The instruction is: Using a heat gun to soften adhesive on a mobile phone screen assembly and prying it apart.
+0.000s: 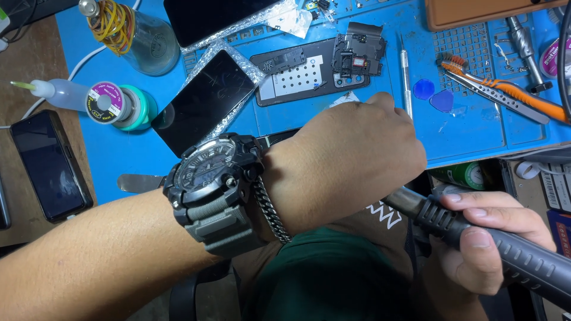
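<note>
Left hand [351, 160] fisted, knuckles up (contents hidden); right hand [488, 249] clamped on black soldering-iron handle [505, 249] below blue mat [476, 131].

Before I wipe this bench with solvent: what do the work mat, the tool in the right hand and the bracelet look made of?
Work mat: likely silicone, matte blue with moulded compartments. Tool in the right hand: black handle, ribbed, probably rubber or plastic; its tip is hidden. Bracelet on the left wrist: metal, by its shiny grey chain links.
</note>
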